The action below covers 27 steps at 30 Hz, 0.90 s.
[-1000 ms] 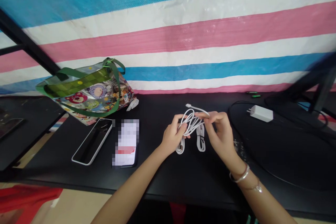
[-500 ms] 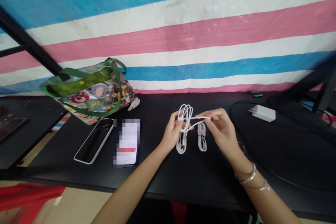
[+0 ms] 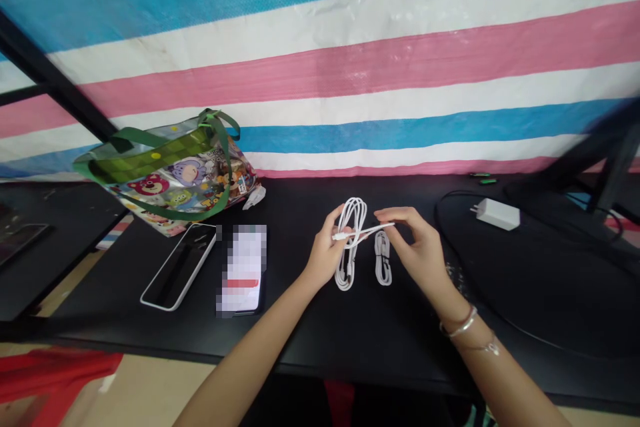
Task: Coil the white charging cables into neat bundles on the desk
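Note:
My left hand [image 3: 326, 255] is closed around a bundle of looped white cable [image 3: 349, 240], held upright just above the black desk [image 3: 350, 333]. A loose end of that same cable is pinched in my right hand [image 3: 417, 247] and stretched level across the loops. Between my two hands a second small coil of white cable [image 3: 383, 265] lies on the desk, under my right fingers. My right wrist carries silver bracelets.
A cartoon-printed tote bag with green handles [image 3: 170, 173] stands at the back left. Two phones [image 3: 181, 265] [image 3: 243, 270] lie flat in front of it. A white charger plug [image 3: 497, 213] sits to the right on a round black base. A striped tarp hangs behind.
The loops went from spread between both hands to gathered upright in my left hand. My right hand has drawn the loose end level across them.

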Available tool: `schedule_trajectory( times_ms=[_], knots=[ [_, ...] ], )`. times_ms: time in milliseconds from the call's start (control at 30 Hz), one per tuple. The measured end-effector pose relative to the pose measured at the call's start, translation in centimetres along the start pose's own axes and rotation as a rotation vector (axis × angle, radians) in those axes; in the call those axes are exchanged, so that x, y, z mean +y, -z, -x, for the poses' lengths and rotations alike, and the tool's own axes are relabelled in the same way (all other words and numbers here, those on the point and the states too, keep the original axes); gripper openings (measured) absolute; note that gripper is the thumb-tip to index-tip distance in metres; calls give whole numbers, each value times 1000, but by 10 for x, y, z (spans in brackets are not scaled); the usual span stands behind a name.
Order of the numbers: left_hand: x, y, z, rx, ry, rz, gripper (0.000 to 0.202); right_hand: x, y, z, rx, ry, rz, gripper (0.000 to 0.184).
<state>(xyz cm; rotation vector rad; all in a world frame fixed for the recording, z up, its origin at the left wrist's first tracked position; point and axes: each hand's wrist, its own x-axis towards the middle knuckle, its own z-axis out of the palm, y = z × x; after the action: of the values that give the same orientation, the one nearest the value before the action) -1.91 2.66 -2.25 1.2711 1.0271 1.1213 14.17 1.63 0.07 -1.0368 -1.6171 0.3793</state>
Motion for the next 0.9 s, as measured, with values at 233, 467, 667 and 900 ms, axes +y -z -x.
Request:
schedule_trajectory(
  times_ms=[233,467,667,900],
  knots=[
    [8,-1,5,-16,-41,-113,19,0,-1,0,-24,142,194,17],
    [10,0,6,-28,-96,-319,18,5,-3,2,-93,88,182,22],
    [11,0,7,-64,-183,-387,17,12,-8,6,-163,117,156,23],
    [11,-2,9,-48,-296,-557,17,6,-5,4,-215,47,174,9]
  ],
)
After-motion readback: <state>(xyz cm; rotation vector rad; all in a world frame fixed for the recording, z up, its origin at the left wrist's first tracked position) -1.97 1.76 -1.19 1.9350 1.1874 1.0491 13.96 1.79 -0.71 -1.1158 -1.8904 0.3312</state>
